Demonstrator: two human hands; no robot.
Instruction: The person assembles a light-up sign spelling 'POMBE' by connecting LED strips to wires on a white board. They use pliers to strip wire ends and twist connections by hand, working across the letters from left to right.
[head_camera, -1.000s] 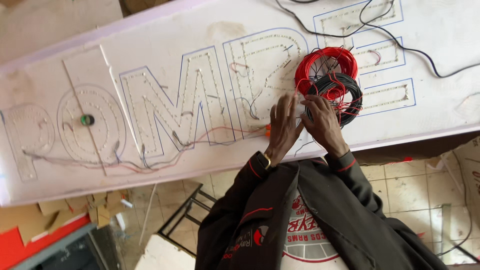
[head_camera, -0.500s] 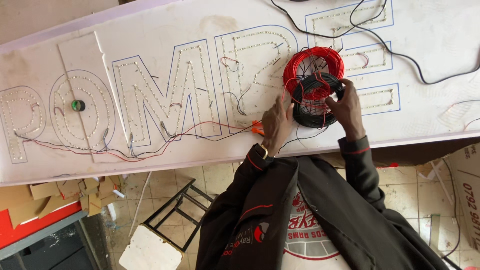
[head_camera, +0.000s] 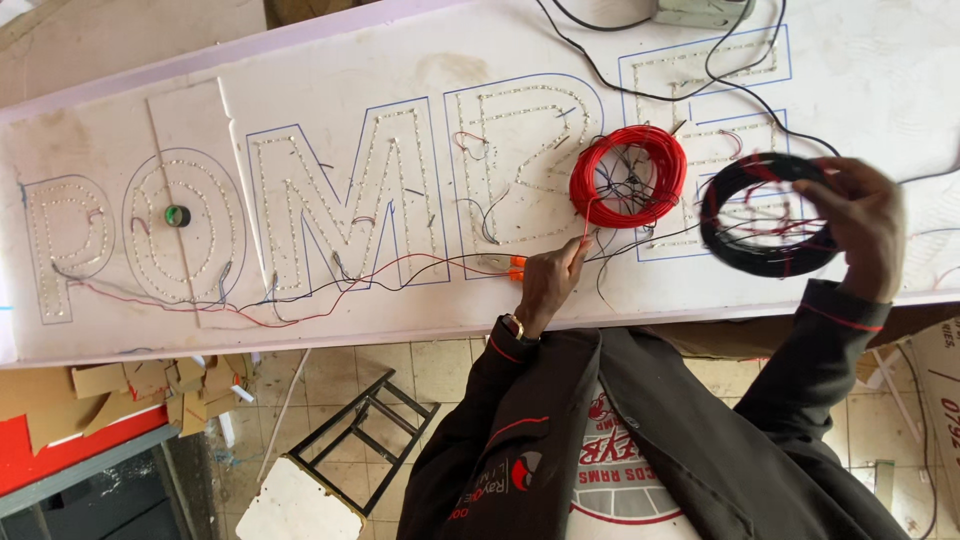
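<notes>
A long white sign board (head_camera: 330, 60) with large outlined letters full of small holes lies in front of me. A red wire coil (head_camera: 628, 176) rests on it. My left hand (head_camera: 550, 282) is below that coil, fingers pinched on a red wire strand leading from it, beside an orange-handled tool (head_camera: 515, 268). My right hand (head_camera: 862, 228) holds a black wire coil (head_camera: 768, 215) above the board, to the right of the red coil and apart from it.
Thin red, black and blue wires (head_camera: 300, 300) trail along the lower letters. A green tape roll (head_camera: 177, 215) sits in the round letter. Black cables run to a grey box (head_camera: 700, 10) at the top. Cardboard scraps (head_camera: 150, 385) and a black metal frame (head_camera: 360, 430) lie on the tiled floor.
The black coil, earlier lying together with the red one, has been lifted off to the right by my right hand. My left hand stayed below the red coil.
</notes>
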